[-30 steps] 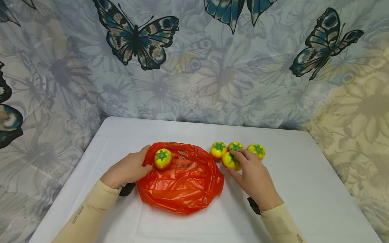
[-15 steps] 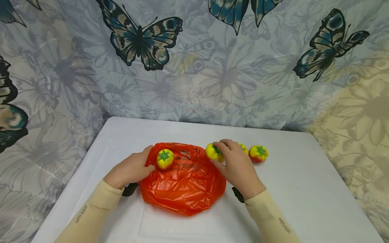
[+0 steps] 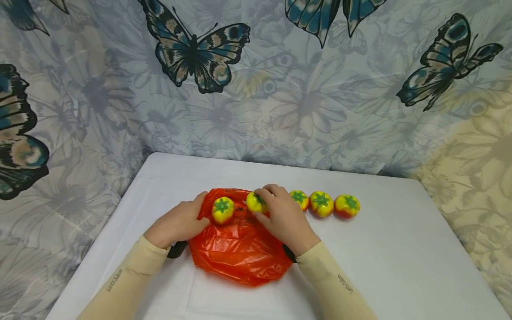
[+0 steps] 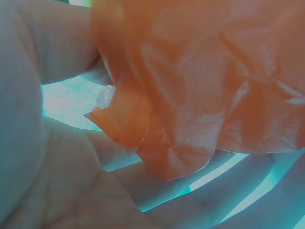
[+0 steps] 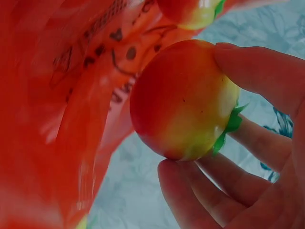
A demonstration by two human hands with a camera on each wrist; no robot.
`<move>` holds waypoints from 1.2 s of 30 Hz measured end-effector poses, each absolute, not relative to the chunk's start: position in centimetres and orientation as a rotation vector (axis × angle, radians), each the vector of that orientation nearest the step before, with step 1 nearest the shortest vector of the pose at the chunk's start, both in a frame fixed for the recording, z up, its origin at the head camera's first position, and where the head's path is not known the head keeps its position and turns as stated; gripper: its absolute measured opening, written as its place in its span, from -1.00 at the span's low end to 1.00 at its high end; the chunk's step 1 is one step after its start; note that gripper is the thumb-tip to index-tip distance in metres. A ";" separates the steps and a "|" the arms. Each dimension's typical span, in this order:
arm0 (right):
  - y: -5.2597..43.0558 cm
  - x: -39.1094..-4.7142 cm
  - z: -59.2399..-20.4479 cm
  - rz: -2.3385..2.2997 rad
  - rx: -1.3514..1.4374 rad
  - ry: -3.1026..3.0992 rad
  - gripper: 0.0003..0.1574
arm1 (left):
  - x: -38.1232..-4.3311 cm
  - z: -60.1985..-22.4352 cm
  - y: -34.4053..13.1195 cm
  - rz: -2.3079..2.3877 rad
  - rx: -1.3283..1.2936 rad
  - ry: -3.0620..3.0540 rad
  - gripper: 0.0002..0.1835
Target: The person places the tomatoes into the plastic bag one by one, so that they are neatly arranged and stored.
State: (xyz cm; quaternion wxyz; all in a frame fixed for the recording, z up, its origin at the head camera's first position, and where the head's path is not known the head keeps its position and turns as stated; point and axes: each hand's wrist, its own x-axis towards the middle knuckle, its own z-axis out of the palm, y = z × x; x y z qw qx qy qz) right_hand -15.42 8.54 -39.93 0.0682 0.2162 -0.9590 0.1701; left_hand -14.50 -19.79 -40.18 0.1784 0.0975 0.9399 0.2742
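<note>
The right hand's (image 3: 286, 220) thumb and fingertips pinch a round yellow-and-red fruit (image 3: 255, 202) at its sides, its leaf cap toward the palm and red base toward the red bag (image 3: 240, 253). It has no long axis, so what counts is this cap-to-base line — and the narrow strip of red plastic showing between it and the resting fruit (image 3: 222, 210) to its left. Both fruits lie over the bag's part facing the desk's (image 3: 400, 249) far edge. The left hand (image 3: 180, 224) is nearer the resting one and holds the bag's left side; its wrist view is murky, so how firmly is hard to say. Beyond the right hand, three more fruits (image 3: 321, 204) stand in a row toward the desk's far right corner.
</note>
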 end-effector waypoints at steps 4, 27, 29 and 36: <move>8.0 -15.5 -40.4 0.535 0.675 -2.888 -0.32 | -14.6 -40.4 -19.5 0.764 0.280 2.664 -0.08; 6.5 -15.8 -41.7 0.514 0.740 -2.900 -0.33 | -14.7 -40.1 -19.5 0.784 0.275 2.646 -0.09; 6.4 -15.8 -41.8 0.516 0.734 -2.907 -0.32 | -14.6 -40.2 -19.5 0.786 0.272 2.641 -0.09; 6.2 -15.8 -42.3 0.504 0.735 -2.923 -0.32 | -14.4 -40.2 -19.5 0.778 0.273 2.655 -0.09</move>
